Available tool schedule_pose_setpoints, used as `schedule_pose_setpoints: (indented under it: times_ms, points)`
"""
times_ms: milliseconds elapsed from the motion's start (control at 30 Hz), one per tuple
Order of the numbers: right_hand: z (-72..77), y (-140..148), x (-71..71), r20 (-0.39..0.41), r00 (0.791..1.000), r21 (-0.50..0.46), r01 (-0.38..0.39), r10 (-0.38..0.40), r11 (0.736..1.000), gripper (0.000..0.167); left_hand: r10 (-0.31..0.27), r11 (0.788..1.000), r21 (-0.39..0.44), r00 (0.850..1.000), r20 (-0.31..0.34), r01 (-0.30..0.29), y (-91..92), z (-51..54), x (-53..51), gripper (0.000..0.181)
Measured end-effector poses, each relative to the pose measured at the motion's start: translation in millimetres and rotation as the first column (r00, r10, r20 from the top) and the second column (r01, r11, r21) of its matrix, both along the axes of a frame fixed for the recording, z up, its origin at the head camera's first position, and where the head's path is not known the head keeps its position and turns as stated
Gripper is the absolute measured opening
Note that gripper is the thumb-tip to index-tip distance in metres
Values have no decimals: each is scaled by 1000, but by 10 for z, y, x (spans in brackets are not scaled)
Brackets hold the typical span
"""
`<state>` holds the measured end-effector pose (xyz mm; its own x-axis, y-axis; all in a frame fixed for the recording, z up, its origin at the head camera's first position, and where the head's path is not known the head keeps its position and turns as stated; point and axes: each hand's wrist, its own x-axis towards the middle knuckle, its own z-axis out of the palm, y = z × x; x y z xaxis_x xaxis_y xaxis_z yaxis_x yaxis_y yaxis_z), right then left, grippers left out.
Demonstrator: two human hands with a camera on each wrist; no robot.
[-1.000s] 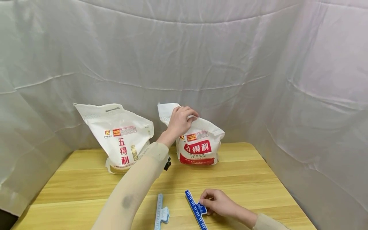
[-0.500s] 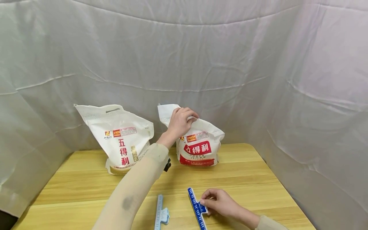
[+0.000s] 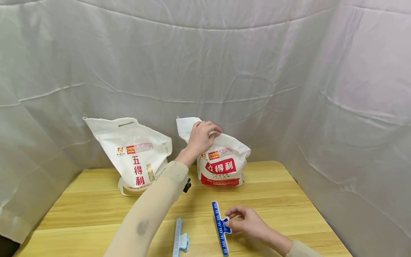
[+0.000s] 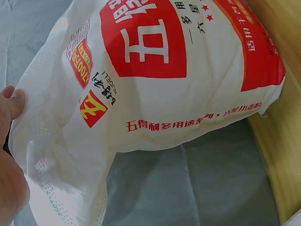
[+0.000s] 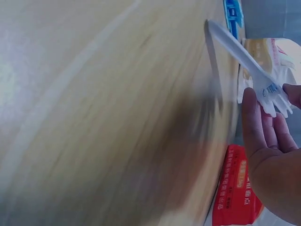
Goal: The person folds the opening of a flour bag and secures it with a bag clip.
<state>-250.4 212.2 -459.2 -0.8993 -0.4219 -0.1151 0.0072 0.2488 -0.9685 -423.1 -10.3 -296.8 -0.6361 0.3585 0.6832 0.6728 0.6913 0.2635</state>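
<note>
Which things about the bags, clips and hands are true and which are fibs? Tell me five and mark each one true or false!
1. The left hand holds the top of the bag with the big red label. True.
2. The right hand pinches the dark blue clip. True.
3. The left hand and the right hand are touching each other. False: they are apart.
4. The pale blue clip lies on the table. True.
5. Three white bags stand on the table. False: there are only two, and the other bag stands on the left.
</note>
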Motion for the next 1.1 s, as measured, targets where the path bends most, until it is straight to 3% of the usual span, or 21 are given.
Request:
schedule_pose_setpoints:
  times_ms: [300, 667, 900, 1100]
  points:
    - [112, 27, -35, -60, 998, -64, 15, -19, 998, 43, 0, 1000, 5, 1000, -7, 0, 6, 3, -3, 8]
    - [263, 59, -85, -119, 986, -106, 105, -118, 989, 45, 4, 1000, 2, 1000, 1, -4, 3, -3, 8, 8]
    - [375, 125, -130, -177, 958, -111, 209, -227, 972, 42, -9, 1000, 8, 999, -38, 9, 9, -13, -7, 7]
    - [427, 161, -177, -214, 914, -113, 328, -345, 938, 37, -7, 1000, 12, 999, -47, 7, 4, -18, -5, 7]
